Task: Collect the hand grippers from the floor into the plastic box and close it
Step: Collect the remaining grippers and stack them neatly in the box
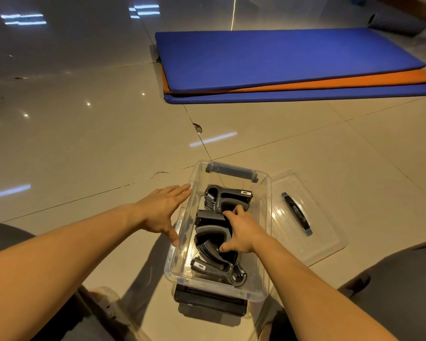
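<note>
A clear plastic box (265,232) stands open on the tiled floor between my knees. Inside lie three black hand grippers: one at the far end (225,196), one in the middle (210,230) and one at the near end (217,268). My right hand (244,231) reaches down into the box with its fingers curled around the middle hand gripper. My left hand (161,210) rests flat and spread against the outside of the box's left wall. The clear lid (312,232), with a dark handle, lies flat on the floor right of the box.
Stacked blue and orange exercise mats (280,65) lie on the floor farther ahead to the right. A dark latch flap (210,301) hangs at the box's near end. My knees (399,279) frame the box on both sides. Glossy tiles stretch to the left.
</note>
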{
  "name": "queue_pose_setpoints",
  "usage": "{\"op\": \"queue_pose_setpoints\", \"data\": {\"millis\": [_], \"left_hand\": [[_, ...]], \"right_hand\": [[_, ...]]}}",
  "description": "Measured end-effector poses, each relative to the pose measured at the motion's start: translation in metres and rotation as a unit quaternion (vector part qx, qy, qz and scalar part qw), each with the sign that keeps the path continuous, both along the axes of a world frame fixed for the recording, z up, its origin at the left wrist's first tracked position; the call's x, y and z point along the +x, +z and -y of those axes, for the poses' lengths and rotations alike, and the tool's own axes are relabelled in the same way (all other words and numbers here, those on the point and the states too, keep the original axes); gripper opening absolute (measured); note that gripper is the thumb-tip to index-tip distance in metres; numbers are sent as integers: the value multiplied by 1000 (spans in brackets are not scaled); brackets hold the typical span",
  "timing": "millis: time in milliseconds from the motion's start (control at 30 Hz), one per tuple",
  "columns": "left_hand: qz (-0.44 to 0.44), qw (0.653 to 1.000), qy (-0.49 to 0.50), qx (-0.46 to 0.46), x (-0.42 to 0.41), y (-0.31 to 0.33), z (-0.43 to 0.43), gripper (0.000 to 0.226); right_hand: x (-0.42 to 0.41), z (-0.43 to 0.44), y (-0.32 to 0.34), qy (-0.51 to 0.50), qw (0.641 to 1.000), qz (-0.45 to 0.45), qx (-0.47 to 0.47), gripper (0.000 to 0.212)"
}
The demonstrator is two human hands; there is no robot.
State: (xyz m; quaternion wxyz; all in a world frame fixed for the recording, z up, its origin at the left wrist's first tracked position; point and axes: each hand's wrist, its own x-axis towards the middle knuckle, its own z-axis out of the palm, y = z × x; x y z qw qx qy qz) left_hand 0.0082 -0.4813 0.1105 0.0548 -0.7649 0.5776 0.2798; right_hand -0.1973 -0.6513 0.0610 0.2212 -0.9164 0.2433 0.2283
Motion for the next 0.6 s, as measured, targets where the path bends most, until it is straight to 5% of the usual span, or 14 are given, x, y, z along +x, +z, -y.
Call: {"op": "queue_pose_setpoints", "data": {"millis": [600], "left_hand": [[-4,1000,13,1,7,-11,-2,152]], "right_hand": [[1,-6,-20,-45,999,-27,2,110]]}}
